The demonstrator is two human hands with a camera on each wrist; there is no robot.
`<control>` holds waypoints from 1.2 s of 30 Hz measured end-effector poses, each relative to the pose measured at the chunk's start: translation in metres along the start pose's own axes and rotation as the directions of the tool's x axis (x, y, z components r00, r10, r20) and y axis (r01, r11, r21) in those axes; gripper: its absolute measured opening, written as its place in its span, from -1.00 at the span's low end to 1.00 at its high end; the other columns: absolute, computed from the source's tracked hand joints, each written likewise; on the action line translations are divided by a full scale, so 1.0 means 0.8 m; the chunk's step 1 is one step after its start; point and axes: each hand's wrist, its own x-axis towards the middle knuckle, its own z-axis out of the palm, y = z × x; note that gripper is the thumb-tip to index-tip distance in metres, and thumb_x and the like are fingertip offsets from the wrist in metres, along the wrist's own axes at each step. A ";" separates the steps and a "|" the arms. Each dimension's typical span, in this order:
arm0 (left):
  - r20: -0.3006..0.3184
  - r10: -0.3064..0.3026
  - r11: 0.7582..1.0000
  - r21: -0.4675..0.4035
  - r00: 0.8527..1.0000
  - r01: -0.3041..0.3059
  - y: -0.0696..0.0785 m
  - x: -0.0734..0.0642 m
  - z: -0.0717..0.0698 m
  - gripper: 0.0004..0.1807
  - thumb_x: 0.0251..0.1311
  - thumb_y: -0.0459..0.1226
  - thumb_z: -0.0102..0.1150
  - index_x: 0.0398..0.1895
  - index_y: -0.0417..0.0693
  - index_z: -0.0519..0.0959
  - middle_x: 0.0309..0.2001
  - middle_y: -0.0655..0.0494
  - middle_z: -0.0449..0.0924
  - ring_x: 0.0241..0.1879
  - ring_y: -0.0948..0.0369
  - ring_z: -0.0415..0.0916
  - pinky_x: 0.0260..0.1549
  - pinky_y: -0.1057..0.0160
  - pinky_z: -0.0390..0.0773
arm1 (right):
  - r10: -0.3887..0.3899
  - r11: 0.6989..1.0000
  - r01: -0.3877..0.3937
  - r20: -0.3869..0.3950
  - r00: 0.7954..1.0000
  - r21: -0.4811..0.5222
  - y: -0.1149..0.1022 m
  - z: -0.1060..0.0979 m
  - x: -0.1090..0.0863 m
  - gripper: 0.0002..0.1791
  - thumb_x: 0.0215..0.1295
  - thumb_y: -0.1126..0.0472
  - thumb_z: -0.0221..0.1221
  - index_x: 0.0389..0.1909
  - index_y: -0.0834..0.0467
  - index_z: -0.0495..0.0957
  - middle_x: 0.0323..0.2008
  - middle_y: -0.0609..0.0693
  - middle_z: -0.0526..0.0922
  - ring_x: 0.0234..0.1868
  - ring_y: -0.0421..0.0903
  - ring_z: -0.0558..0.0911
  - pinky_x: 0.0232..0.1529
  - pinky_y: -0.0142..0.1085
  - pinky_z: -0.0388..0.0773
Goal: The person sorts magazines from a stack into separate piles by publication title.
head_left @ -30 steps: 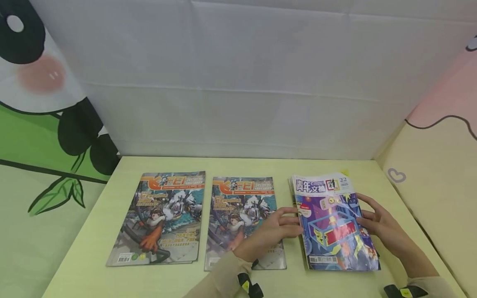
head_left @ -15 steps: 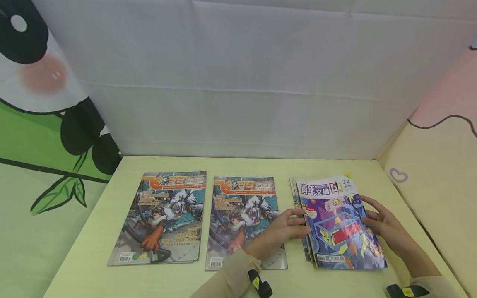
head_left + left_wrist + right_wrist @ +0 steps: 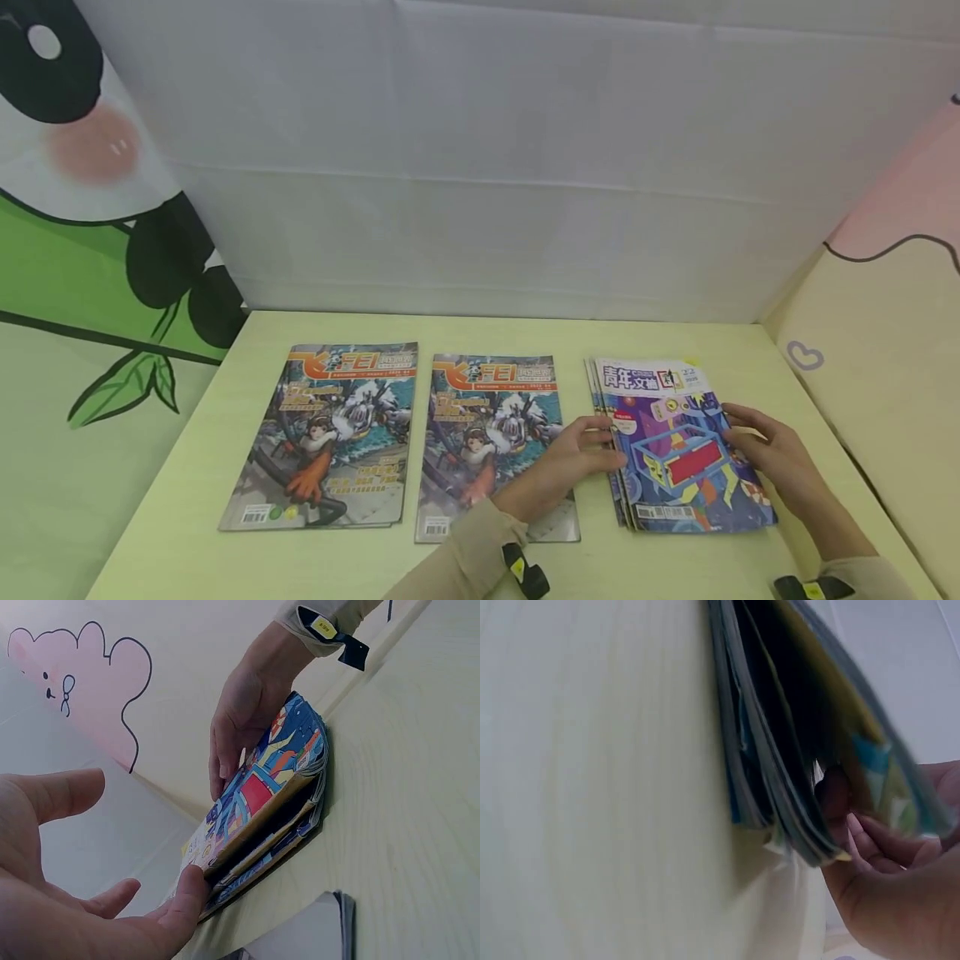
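A purple-and-blue magazine (image 3: 678,458) lies on top of a small stack at the right of the table. The left edges of the magazines beneath (image 3: 594,383) show, fanned out past its spine. At its right edge my right hand (image 3: 780,458) pinches the top magazine; the right wrist view shows that cover (image 3: 870,727) raised, with a gap below it. My left hand (image 3: 558,467) has its fingertips at the stack's left edge. In the left wrist view my left hand (image 3: 82,900) is spread, one fingertip right at the spines.
Two grey-and-teal magazines with the same cover, a left one (image 3: 322,442) and a middle one (image 3: 487,442), lie flat on the pale yellow table (image 3: 187,467). My left forearm crosses the middle one. A white sheet (image 3: 480,167) stands behind the table, a cream panel (image 3: 885,358) at the right.
The top magazine has shifted right over the others, baring their left edges, and its lower edge has risen slightly. My left hand has moved a little right with the stack's edge.
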 end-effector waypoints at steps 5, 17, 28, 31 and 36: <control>0.020 0.004 0.999 0.037 1.000 -0.004 0.000 -0.001 -0.002 -0.29 0.49 -0.25 0.41 0.63 -0.04 0.38 0.57 -0.11 0.44 0.48 -0.05 0.50 0.49 -0.12 0.52 | 0.033 0.997 -0.035 -0.022 0.999 -0.070 -0.002 0.006 0.001 -0.30 0.76 0.10 0.16 0.64 0.45 0.23 0.30 0.29 0.55 -0.12 -0.41 0.69 -0.14 -0.36 0.78; 0.003 -0.009 0.997 0.075 1.000 0.009 0.002 -0.003 0.000 -0.31 0.48 -0.26 0.42 0.61 -0.03 0.42 0.58 -0.10 0.45 0.51 -0.07 0.47 0.50 -0.13 0.51 | 0.054 0.960 -0.067 -0.055 0.997 -0.270 -0.013 0.017 0.003 -0.29 0.79 0.08 0.10 0.67 0.45 0.17 0.39 0.56 0.48 0.39 0.49 0.50 -0.14 -0.60 0.51; 0.023 0.016 0.998 0.067 1.000 -0.018 0.002 -0.017 -0.010 -0.32 0.50 -0.25 0.41 0.62 0.00 0.43 0.58 -0.12 0.43 0.49 -0.05 0.48 0.48 -0.13 0.53 | 0.029 0.956 -0.043 -0.050 0.998 -0.291 -0.019 0.024 -0.004 -0.25 0.79 0.08 0.11 0.69 0.45 0.11 0.47 0.61 0.37 0.41 0.55 0.48 0.04 -0.43 0.63; 0.013 0.039 0.996 0.079 0.999 -0.040 0.004 -0.021 -0.016 -0.32 0.50 -0.26 0.40 0.62 -0.04 0.42 0.58 -0.16 0.42 0.48 -0.08 0.49 0.45 -0.11 0.56 | 0.008 0.954 -0.032 -0.083 0.996 -0.298 -0.021 0.029 -0.008 -0.26 0.78 0.07 0.11 0.68 0.44 0.14 0.46 0.61 0.39 0.40 0.54 0.48 0.21 0.00 0.69; -0.010 0.068 0.994 0.084 0.998 -0.067 0.007 -0.029 -0.028 -0.31 0.53 -0.28 0.36 0.64 -0.13 0.38 0.59 -0.24 0.39 0.50 -0.16 0.47 0.46 -0.15 0.56 | -0.041 0.956 -0.006 -0.155 0.987 -0.293 -0.026 0.043 -0.011 -0.32 0.74 0.13 0.15 0.64 0.40 0.23 0.42 0.59 0.45 0.42 0.52 0.44 0.39 0.50 0.38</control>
